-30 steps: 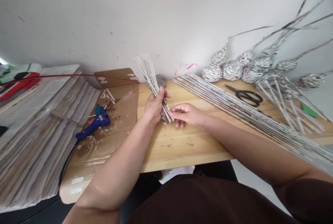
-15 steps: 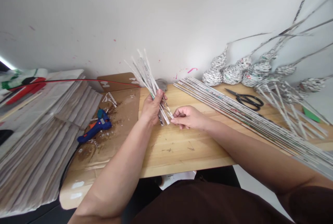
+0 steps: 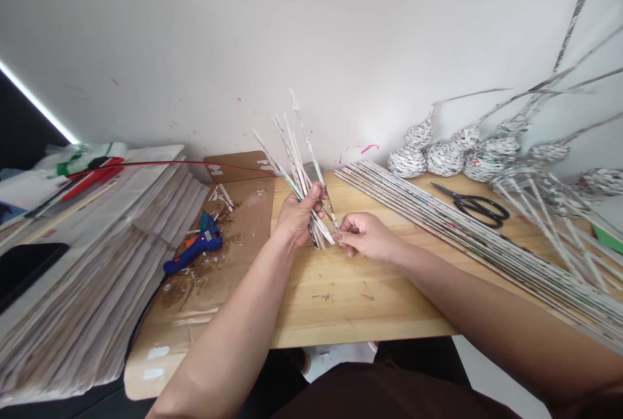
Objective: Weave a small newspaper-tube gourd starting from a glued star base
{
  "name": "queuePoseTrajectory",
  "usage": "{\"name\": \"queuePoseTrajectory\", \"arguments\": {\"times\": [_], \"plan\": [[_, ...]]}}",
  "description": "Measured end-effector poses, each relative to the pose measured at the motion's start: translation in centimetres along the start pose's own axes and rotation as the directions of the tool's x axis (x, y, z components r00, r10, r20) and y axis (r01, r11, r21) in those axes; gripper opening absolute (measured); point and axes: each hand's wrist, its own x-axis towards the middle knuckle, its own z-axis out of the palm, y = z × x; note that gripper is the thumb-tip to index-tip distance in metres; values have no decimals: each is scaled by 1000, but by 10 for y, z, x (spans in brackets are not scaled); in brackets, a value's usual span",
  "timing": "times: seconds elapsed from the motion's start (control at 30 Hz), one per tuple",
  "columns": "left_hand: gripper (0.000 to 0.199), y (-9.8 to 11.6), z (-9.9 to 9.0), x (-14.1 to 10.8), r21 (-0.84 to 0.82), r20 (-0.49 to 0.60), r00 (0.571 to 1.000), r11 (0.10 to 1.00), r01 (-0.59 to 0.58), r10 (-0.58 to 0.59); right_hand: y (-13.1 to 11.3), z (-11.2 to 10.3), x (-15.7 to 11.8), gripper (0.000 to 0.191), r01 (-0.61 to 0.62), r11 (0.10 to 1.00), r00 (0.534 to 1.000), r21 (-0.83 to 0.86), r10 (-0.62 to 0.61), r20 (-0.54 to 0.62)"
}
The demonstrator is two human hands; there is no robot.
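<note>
My left hand (image 3: 298,216) is wrapped round a bundle of rolled newspaper sticks (image 3: 294,158), thin and whitish, fanned out at their upper ends. Beside it, my right hand (image 3: 363,235) pinches the lower end of one printed newspaper stick (image 3: 311,140), which leans apart from the others and passes by my left fingertips. Both hands are just above the wooden table (image 3: 331,315). To the right lies a row of long rolled newspaper sticks (image 3: 418,208), with black-handled scissors (image 3: 477,205) across its far side.
At the left, a tall stack of newspapers (image 3: 126,263) stands beside cardboard (image 3: 243,231) bearing a blue glue gun (image 3: 197,247) and paper scraps. Woven paper gourds (image 3: 445,158) with long stems line the wall at the right, near a paper-stick frame (image 3: 545,224).
The view has shifted, so everything sits lower and further right. In the left hand, the sticks have spread, and one stick now stands away from the bundle towards the right.
</note>
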Motion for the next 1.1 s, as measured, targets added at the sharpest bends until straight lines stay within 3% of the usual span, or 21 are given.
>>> {"name": "queuePoseTrajectory", "arguments": {"times": [0.2, 0.4, 0.6, 0.8, 0.93, 1.1], "plan": [[54, 4, 3, -4, 48, 19, 1000, 999, 24, -25, -5, -2, -3, 29, -32, 999, 999, -42, 32, 3], [48, 1, 3, -8, 155, 150, 988, 988, 12, -35, 1, -3, 0, 31, -12, 995, 1000, -101, 13, 7], [42, -4, 1, -4, 88, 188, 982, 996, -22, 5, 4, -5, 3, 33, 24, 991, 998, -131, -17, 55], [44, -6, 0, -2, 53, 267, 963, 998, 23, -36, 4, -8, 3, 36, 31, 979, 1000, -200, -30, 9], [45, -5, 2, 0, 10, 277, 960, 999, 31, -32, 3, -9, 5, 37, 52, 979, 998, -195, -46, 38], [43, 14, 11, -8, -21, 232, 969, 996, -86, 89, 2, -7, 6, 40, 27, 970, 999, -241, -19, 34]]}}
